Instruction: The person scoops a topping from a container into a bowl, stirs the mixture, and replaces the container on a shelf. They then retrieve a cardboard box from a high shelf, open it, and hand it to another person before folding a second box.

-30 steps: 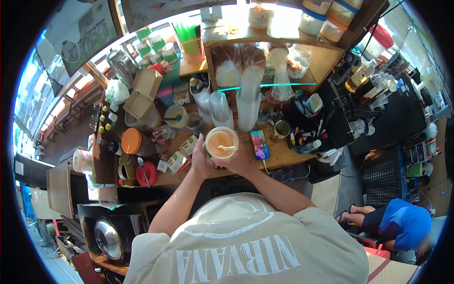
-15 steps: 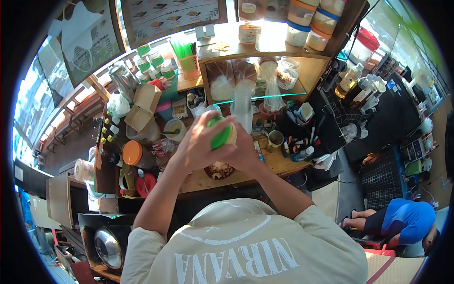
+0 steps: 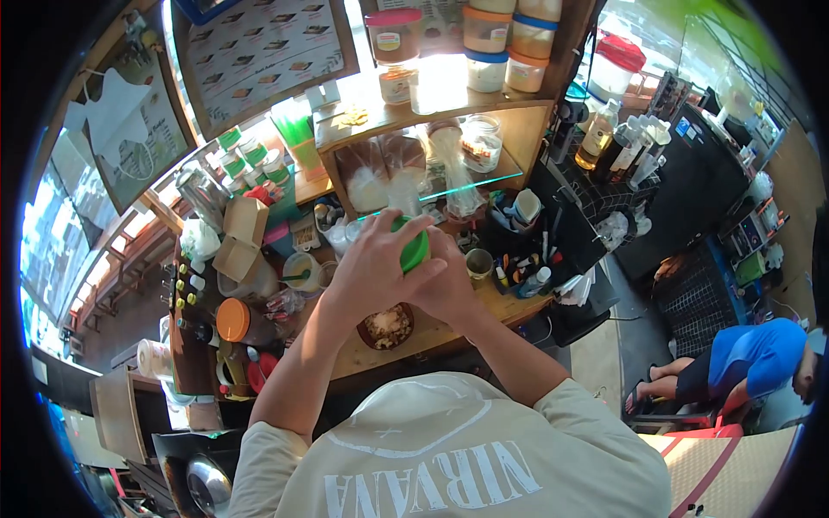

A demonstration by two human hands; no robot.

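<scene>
My left hand [image 3: 371, 268] is closed over the top of a container with a bright green lid [image 3: 415, 252], its fingers pressed round the lid. Against the other side my right hand [image 3: 451, 285] wraps the container's body, which is mostly hidden. Just below both hands, a dark brown bowl [image 3: 386, 347] stands on the wooden counter with pale, crumbly food [image 3: 387, 325] in it. A clear tub with a green spoon [image 3: 298, 276] is left of my hands, and a metal cup [image 3: 478, 262] is to the right.
An orange-lidded jar [image 3: 234, 320] and a red dish [image 3: 262, 371] stand at the counter's left. A wooden shelf with a glass edge [image 3: 471, 187] rises behind my hands. Bottles [image 3: 598, 138] are at the right. A person in blue [image 3: 760, 354] sits at the far right.
The view has turned and shifted, so the shelf and counter appear further left. More of the bowl now shows below my hands. Both hands still grip the green-lidded container.
</scene>
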